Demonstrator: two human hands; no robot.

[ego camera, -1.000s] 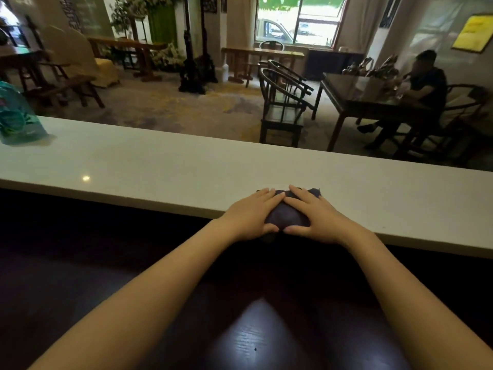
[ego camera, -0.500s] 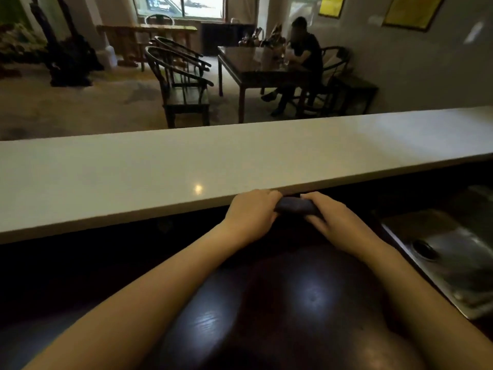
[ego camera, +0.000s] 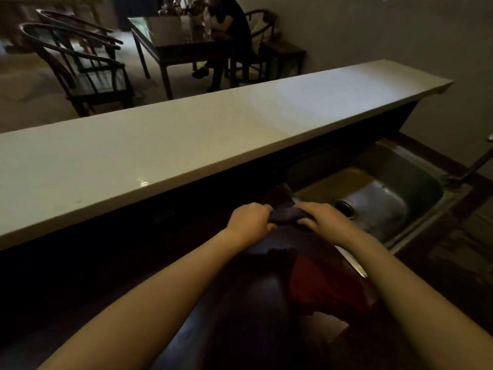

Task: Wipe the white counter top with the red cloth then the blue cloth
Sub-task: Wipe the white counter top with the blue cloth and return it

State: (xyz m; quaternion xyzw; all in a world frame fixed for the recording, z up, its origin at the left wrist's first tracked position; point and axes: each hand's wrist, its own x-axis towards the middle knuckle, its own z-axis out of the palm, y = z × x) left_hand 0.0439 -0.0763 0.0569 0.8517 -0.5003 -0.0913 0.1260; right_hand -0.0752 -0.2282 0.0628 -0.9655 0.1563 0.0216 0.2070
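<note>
The white counter top [ego camera: 165, 145] runs as a long raised ledge from the left edge to the upper right. Below it, over the dark lower surface, my left hand [ego camera: 249, 220] and my right hand [ego camera: 324, 221] both grip the dark blue cloth [ego camera: 285, 216], bunched between them near the left rim of the sink. The red cloth [ego camera: 320, 284] lies crumpled on the dark surface between my forearms, close to the sink edge. Both hands are off the white counter.
A steel sink [ego camera: 386, 193] with a drain sits at the right, a tap pipe [ego camera: 477, 161] beside it. Beyond the counter stand dark wooden chairs [ego camera: 80, 65] and a table [ego camera: 181, 41] with a seated person [ego camera: 229, 30]. A grey wall closes the right side.
The blue cloth was pressed flat on the white counter under both hands; it has come off the near edge and down over the lower surface. The view swung right, and sink and red cloth appeared.
</note>
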